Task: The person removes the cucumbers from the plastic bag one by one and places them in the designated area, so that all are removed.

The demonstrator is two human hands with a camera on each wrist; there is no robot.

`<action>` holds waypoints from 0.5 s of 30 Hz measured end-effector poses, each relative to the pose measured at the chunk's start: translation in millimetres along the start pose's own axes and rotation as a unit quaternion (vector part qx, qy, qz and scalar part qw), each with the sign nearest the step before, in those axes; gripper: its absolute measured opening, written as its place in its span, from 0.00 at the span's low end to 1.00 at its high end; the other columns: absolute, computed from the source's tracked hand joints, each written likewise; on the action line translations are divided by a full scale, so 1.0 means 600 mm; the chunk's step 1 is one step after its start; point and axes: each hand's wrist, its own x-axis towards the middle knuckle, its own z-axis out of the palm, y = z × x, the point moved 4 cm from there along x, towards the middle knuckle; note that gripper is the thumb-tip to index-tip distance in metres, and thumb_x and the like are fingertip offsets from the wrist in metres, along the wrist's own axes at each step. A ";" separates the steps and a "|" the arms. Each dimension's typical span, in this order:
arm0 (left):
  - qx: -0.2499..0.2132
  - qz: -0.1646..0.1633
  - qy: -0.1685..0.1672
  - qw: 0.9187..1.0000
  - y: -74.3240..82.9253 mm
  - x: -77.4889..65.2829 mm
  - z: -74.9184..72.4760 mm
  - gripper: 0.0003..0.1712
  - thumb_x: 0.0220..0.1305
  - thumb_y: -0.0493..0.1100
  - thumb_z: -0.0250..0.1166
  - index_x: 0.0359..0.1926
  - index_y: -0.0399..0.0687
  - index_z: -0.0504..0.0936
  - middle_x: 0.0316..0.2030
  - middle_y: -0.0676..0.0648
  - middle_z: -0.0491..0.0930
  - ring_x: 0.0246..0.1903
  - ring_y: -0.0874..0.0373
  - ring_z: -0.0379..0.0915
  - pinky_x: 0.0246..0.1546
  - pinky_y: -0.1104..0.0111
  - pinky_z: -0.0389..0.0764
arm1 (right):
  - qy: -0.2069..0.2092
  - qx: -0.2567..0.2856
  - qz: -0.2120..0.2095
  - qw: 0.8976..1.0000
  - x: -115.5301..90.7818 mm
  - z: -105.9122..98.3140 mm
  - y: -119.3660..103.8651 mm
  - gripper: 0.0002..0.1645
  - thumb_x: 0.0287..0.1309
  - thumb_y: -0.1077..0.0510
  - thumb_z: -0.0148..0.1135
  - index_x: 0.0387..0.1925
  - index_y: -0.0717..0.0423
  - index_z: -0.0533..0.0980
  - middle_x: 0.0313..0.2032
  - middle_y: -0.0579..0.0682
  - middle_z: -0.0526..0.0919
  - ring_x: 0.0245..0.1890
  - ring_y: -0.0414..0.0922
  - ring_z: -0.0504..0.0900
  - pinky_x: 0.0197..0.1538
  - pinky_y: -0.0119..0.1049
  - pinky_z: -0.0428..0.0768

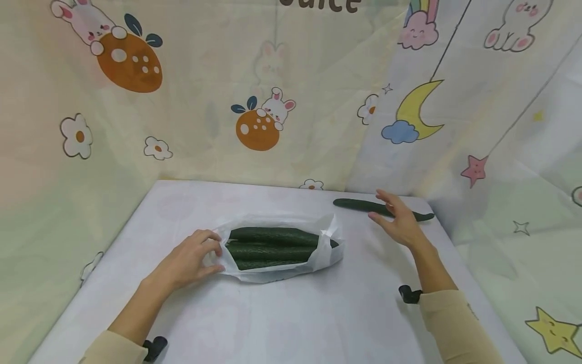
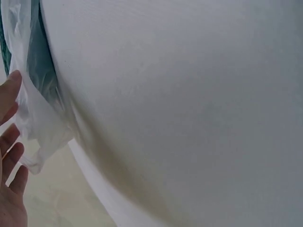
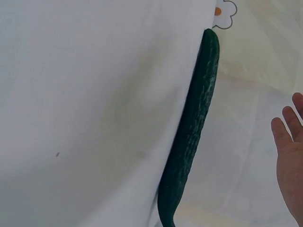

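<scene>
In the head view, a white plastic bag (image 1: 273, 275) lies on the table with several dark green cucumbers (image 1: 273, 251) showing through its opening. At the bag's left end is my left hand (image 1: 193, 258), its bent fingers and thumb spread apart at the plastic. The left wrist view shows those fingertips (image 2: 15, 78) right beside the thin plastic bag (image 2: 42, 118). A single long cucumber (image 1: 356, 204) lies near the table's back right. My right hand (image 1: 400, 222) hovers over it with fingers extended and apart, overlapping its middle. The right wrist view shows this bumpy cucumber (image 3: 191, 123) lengthwise, away from the fingers.
The white-covered table (image 1: 282, 323) ends at a back edge close behind the lone cucumber. Printed cloth curtains (image 1: 204, 60) stand around it at the back and sides. Black straps (image 1: 410, 294) show at both sleeves.
</scene>
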 end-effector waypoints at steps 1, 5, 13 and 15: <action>0.001 0.002 -0.001 1.000 0.000 0.001 0.001 0.18 0.47 0.49 0.84 0.35 0.60 0.82 0.52 0.49 0.80 0.55 0.48 0.75 0.56 0.52 0.77 | 0.001 -0.003 0.002 1.000 0.000 -0.002 -0.002 0.47 0.67 0.45 0.68 0.79 0.47 0.57 0.72 0.61 0.67 0.72 0.64 0.66 0.69 0.63 0.66; 0.007 0.010 0.006 1.000 0.001 0.003 0.005 0.19 0.46 0.49 0.85 0.35 0.59 0.83 0.51 0.49 0.81 0.54 0.49 0.76 0.54 0.52 0.78 | 0.004 -0.005 0.005 1.000 0.000 -0.007 -0.010 0.47 0.67 0.45 0.68 0.79 0.44 0.56 0.73 0.60 0.66 0.73 0.63 0.65 0.69 0.63 0.67; 0.007 0.001 0.008 1.000 0.000 -0.006 0.007 0.17 0.48 0.49 0.84 0.34 0.60 0.82 0.51 0.49 0.80 0.55 0.47 0.75 0.55 0.50 0.77 | 0.004 0.006 -0.030 1.000 0.001 0.005 -0.034 0.44 0.64 0.51 0.71 0.76 0.48 0.62 0.71 0.57 0.69 0.71 0.57 0.67 0.71 0.60 0.66; 0.007 -0.002 0.007 1.000 -0.001 -0.007 0.007 0.17 0.48 0.49 0.83 0.34 0.60 0.82 0.52 0.49 0.80 0.56 0.47 0.75 0.55 0.50 0.77 | -0.002 -0.003 -0.034 0.999 0.000 0.008 -0.040 0.44 0.64 0.50 0.71 0.76 0.49 0.62 0.71 0.57 0.69 0.71 0.57 0.67 0.70 0.60 0.66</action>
